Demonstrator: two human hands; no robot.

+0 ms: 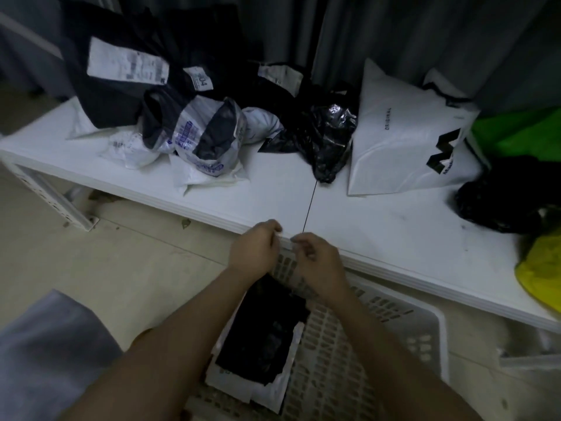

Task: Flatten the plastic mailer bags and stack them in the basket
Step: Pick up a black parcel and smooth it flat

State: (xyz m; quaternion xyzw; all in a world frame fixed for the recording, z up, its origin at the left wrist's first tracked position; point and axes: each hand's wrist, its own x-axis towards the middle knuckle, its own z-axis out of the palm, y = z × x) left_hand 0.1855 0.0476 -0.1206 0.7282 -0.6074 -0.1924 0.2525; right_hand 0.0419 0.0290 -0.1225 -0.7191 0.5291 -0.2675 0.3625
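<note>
1. A few flattened mailers are lying in the white basket [394, 344] on the floor: a black bag [267, 335] is resting on top of at least one white bag [273, 393], so the stack looks started but small
2. The left hand [253, 249] and the right hand [317, 262] are hovering close together above the far end of the basket, just at the near edge of the white surface [379, 226]
3. The fingers of both hands are curling inward, with fingertips nearly meeting; something small and pale seems to be sitting between them, but whether they are pinching anything cannot be told
4. Most of the work appears to be waiting on the surface: a heap of crumpled white printed mailers [209, 138] and dark bags with labels [127, 62] is sitting at the far left
5. A crinkled glossy black bag [328, 141] is lying in the middle, and a large white bag with black lettering [403, 141] is lying fairly flat beside it
6. More bags are showing at the right edge: a black one [501, 196], a green one [522, 132] and a yellow one [540, 275]
7. Judging by this, the task is at an early stage, with the bulk of the bags not yet flattened or stacked
</note>
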